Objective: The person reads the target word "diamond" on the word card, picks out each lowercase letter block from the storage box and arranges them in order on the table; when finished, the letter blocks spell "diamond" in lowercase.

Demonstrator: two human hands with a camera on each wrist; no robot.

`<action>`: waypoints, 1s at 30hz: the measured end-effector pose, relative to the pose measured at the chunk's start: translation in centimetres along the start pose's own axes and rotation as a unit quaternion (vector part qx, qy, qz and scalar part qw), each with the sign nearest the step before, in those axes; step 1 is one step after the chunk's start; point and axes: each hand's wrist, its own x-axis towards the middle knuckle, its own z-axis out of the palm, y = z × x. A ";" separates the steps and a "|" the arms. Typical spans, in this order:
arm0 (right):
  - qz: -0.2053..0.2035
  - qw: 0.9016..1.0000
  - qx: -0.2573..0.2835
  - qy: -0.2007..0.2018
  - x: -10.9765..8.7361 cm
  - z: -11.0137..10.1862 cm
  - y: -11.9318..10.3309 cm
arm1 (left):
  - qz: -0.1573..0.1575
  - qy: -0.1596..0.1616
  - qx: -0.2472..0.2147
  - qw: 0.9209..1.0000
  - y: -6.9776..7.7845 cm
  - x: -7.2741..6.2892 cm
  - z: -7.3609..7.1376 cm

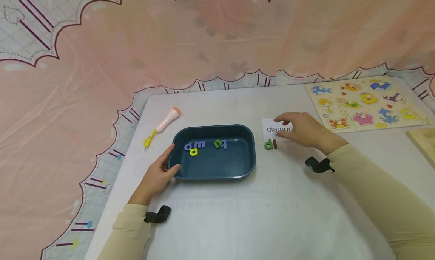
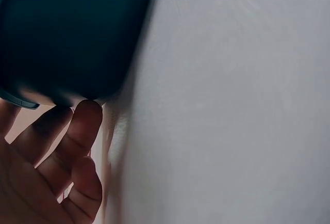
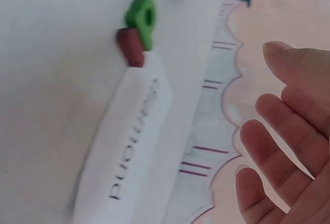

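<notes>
A dark teal tray (image 1: 212, 173) stands on the table with several coloured plastic letters in it, among them a yellow letter (image 1: 193, 152) and a green n (image 1: 217, 143). My left hand (image 1: 158, 175) grips its left end, thumb at the rim and fingers along the outer wall (image 2: 77, 38). Over the white word card (image 1: 268, 124), printed "diamond", hovers my right hand (image 1: 304, 131), its fingers loosely bent and nothing between them. A green d (image 1: 268, 144) and a thin brown letter (image 1: 275, 144) lie side by side at the card's lower edge.
A pink-handled tool with a yellow end (image 1: 166, 122) lies behind the tray at the left. At the back right is an animal picture board (image 1: 357, 105), with a wooden board's edge (image 1: 423, 143) nearer the right side. Patterned fabric hangs behind the white table (image 1: 238, 222).
</notes>
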 end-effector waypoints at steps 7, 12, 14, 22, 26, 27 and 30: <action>-0.023 1.000 -0.007 0.006 -0.3 0.2 -1.3 | -0.008 -0.005 -0.001 1.000 0.1 -0.1 -0.1; -0.040 0.999 -0.004 0.009 -0.5 0.9 -1.8 | -0.003 -0.005 0.000 1.000 0.0 0.1 -0.1; -0.042 0.999 -0.004 0.010 -0.6 1.0 -1.9 | -0.002 -0.005 0.000 1.000 0.0 0.1 0.0; -0.057 0.998 0.001 0.016 -0.6 1.6 -2.0 | -0.008 -0.004 -0.001 1.000 -0.1 0.1 0.1; -0.057 0.998 0.002 0.017 -0.6 1.7 -2.0 | -0.006 -0.005 -0.006 1.000 -0.1 0.1 0.1; -0.057 0.998 0.002 0.016 -0.6 1.8 -2.0 | -0.005 -0.006 -0.008 1.000 -0.1 0.1 0.1; -0.054 0.998 0.002 0.013 -0.5 1.8 -2.2 | -0.002 -0.006 -0.011 1.000 0.0 0.1 0.0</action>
